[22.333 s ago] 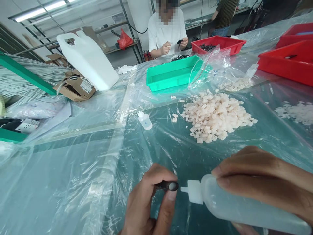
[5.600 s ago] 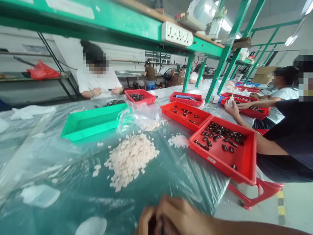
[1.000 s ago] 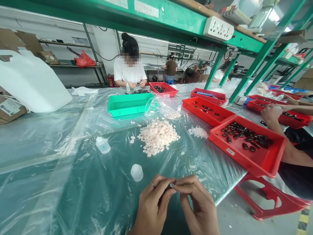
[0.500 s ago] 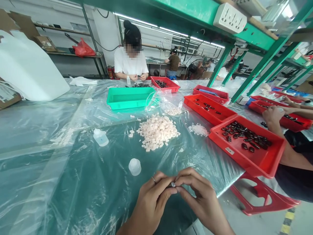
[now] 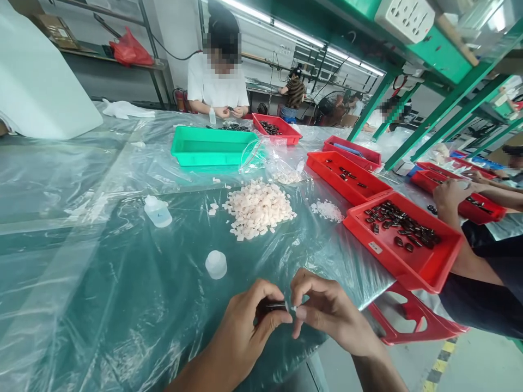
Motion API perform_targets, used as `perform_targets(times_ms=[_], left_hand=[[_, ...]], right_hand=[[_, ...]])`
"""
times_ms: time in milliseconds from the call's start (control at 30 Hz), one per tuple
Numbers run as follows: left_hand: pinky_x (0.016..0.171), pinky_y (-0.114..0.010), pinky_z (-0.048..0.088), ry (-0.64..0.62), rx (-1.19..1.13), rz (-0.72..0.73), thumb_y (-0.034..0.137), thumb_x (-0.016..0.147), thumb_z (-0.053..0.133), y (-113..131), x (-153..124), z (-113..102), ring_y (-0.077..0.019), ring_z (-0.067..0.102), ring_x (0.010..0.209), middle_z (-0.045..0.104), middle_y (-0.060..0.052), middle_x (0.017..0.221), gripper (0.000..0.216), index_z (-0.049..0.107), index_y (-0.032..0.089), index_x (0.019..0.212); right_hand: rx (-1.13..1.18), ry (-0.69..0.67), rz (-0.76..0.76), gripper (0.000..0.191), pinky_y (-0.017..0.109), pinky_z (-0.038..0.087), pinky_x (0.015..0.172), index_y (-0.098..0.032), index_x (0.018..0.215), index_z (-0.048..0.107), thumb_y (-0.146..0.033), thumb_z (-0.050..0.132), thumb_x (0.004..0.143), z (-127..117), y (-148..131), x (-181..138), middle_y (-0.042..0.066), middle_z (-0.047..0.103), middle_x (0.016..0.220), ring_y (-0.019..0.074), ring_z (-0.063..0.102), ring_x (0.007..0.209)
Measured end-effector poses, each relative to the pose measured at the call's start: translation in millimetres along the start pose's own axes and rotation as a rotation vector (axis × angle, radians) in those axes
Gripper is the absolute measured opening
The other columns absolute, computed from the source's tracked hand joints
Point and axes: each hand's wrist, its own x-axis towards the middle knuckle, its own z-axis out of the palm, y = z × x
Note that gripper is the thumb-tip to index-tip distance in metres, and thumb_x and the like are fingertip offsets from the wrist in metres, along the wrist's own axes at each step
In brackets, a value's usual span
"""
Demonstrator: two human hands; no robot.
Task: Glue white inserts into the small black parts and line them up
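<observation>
My left hand [image 5: 244, 329] is closed on a small glossy dark part [image 5: 274, 306], held between thumb and fingers above the table's near edge. Close to its right end, my right hand [image 5: 332, 311] pinches a tiny white piece [image 5: 293, 308], too small to identify. Beyond the hands lies a heap of pale small blocks [image 5: 259, 207]. A round white cap or cup [image 5: 216, 264] stands ahead of my left hand, and a small translucent bottle [image 5: 158, 212] lies farther left.
A red tray [image 5: 441, 267] of dark parts sits at the right, with another red tray [image 5: 368, 193] behind it. A green tray [image 5: 212, 159] and a small pile of white bits [image 5: 327, 210] are farther back. At right, a co-worker's arm [image 5: 453, 207] reaches over trays.
My hands have drawn slightly apart; the dark part now shows in my left hand and a tiny white piece in my right fingertips. The view has shifted.
</observation>
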Motion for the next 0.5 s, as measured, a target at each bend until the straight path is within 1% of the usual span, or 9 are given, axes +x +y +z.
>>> perform_targets(times_ms=[100, 333, 500], left_hand=[[0.052, -0.019, 0.04, -0.014, -0.054, -0.032, 0.017, 0.094, 0.064, 3.2, 1.0, 0.9, -0.0096, 0.05, 0.054, 0.056, 0.008, 0.067, 0.013, 0.059, 0.023, 0.083], [0.054, -0.021, 0.038, -0.068, -0.163, -0.117, 0.022, 0.094, 0.063, 6.2, 0.4, -0.3, -0.0103, 0.05, 0.056, 0.057, 0.006, 0.07, 0.013, 0.059, 0.023, 0.082], [0.053, -0.024, 0.034, -0.114, -0.197, -0.174, 0.026, 0.096, 0.061, 3.7, -2.0, -0.8, -0.0114, 0.045, 0.056, 0.056, 0.005, 0.068, 0.016, 0.058, 0.022, 0.081]], right_hand=[[0.095, -0.038, 0.046, 0.008, 0.031, 0.068, 0.064, -0.018, 0.097, 0.072, -0.025, 0.073, 0.095, -3.0, 4.2, 3.8, 0.001, 0.051, 0.097, 0.0125, 0.063, 0.077], [0.295, -0.084, 0.139, 0.016, 0.026, 0.067, 0.059, -0.014, 0.091, 0.07, -0.028, 0.078, 0.09, -1.3, 12.2, 9.0, 0.001, 0.055, 0.092, 0.0136, 0.065, 0.077], [0.443, -0.131, 0.225, 0.023, 0.028, 0.067, 0.058, -0.013, 0.085, 0.068, -0.029, 0.084, 0.084, -0.9, 16.2, 11.3, 0.001, 0.058, 0.089, 0.0154, 0.066, 0.077]])
